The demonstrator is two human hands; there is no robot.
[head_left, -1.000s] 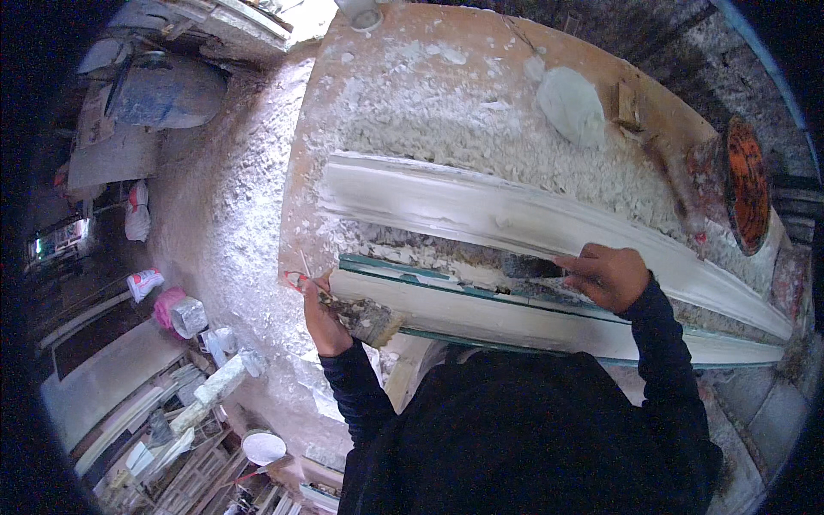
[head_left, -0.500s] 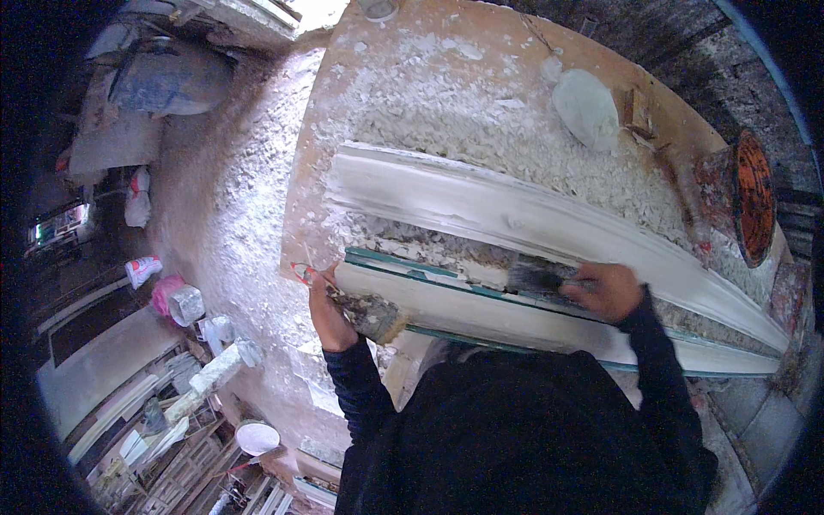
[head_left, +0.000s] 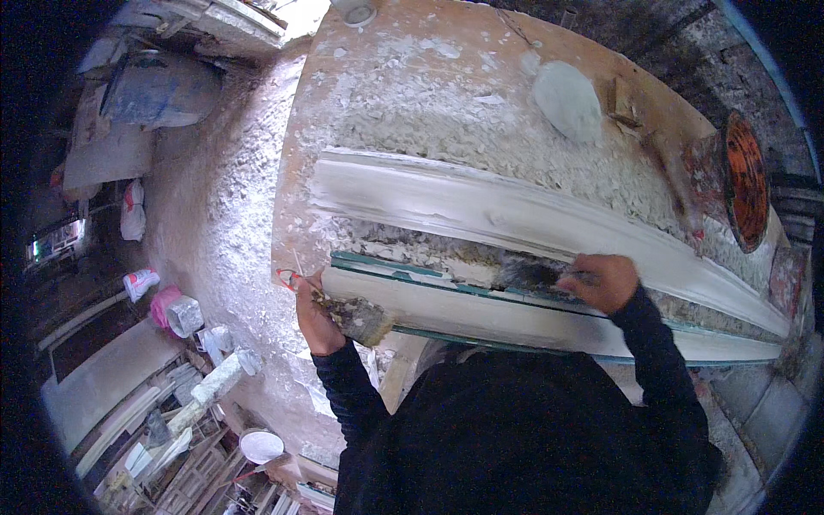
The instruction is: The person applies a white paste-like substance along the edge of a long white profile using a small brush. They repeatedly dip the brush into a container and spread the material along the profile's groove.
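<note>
My left hand is closed at the left end of the nearer white moulding. It holds a plaster-crusted brush with a red cord loop at its handle end. Green strips run along both edges of this moulding. My right hand grips a dark flat-ended tool, blurred, so its exact kind is unclear. The tool lies at the moulding's far edge, over the plaster-littered gap. Beyond that gap lies a second, wider white moulding.
Plaster scraps cover the wooden tabletop. A pale round disc and a small wood block lie at the back. An orange-lined bucket stands at right. On the floor at left are a white bowl and stacked mouldings.
The view has shifted slightly, so the table sits a little further left. My right hand with the dark tool stays near the gap. My left hand still holds the brush.
</note>
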